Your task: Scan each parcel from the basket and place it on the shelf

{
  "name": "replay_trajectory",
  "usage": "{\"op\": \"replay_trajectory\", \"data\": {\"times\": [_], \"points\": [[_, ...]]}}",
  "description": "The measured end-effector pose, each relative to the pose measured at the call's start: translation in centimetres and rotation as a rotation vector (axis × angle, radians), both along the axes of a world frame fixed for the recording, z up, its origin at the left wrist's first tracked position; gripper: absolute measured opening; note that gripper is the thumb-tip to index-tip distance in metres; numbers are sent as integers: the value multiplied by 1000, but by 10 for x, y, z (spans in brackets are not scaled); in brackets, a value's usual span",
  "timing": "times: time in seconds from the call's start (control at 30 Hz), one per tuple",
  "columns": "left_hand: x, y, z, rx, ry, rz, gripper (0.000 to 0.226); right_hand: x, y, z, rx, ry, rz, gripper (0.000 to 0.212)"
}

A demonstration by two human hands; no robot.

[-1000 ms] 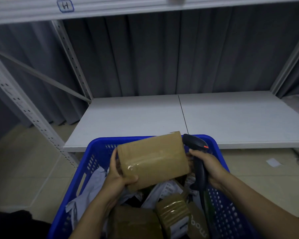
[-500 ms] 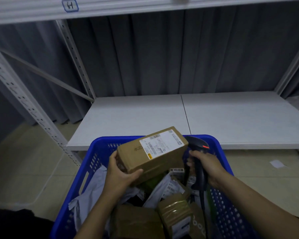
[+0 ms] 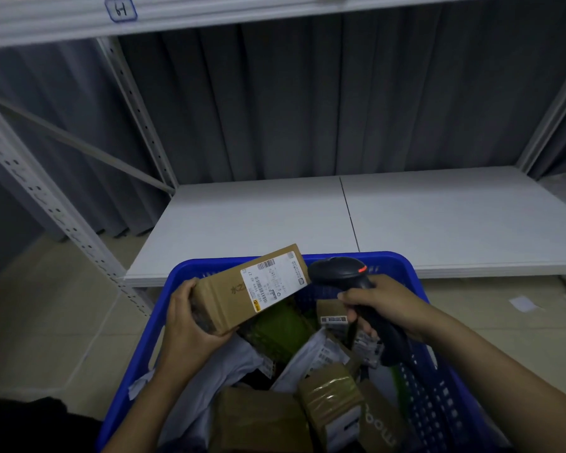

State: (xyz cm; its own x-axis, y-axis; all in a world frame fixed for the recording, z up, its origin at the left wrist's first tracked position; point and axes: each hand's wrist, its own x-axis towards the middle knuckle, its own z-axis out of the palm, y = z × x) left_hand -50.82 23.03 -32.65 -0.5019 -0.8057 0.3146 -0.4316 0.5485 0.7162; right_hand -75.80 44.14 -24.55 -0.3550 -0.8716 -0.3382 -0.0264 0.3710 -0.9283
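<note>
My left hand (image 3: 190, 325) grips the near left end of a brown cardboard parcel (image 3: 232, 297), held above the blue basket (image 3: 438, 387) with its white barcode label (image 3: 272, 284) facing up. My right hand (image 3: 386, 305) holds a black handheld scanner (image 3: 340, 273) by its handle, the head with a red light right next to the label's right edge. The basket holds several more parcels: brown boxes, grey mailer bags, a green packet. Behind the basket lies the white shelf (image 3: 406, 217).
A perforated grey upright (image 3: 46, 204) and a diagonal brace stand at the left. An upper shelf beam with a handwritten tag (image 3: 121, 8) runs across the top. Dark curtain hangs behind. A paper scrap (image 3: 521, 304) lies on the tiled floor at right.
The parcel has been turned over, from its taped side to its label side up, and tilted toward the scanner. The scanner head has closed in on the label.
</note>
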Motion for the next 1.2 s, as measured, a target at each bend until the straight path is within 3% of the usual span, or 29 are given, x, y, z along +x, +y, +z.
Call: {"op": "replay_trajectory", "data": {"times": [0.5,0.67,0.93,1.07,1.2], "points": [[-9,7,3,-7,-33,-38,104,-8,5,6,29,22,19,20],[-17,16,19,29,5,-31,97,-4,20,8,-5,43,-100,19],[-67,44,101,190,153,-52,98,5,46,41,-227,55,-545,9],[-91,59,162,210,313,-116,93,9,51,74,-267,197,-560,14],[-103,69,217,237,427,-204,93,14,47,118,-367,152,-554,17]]}}
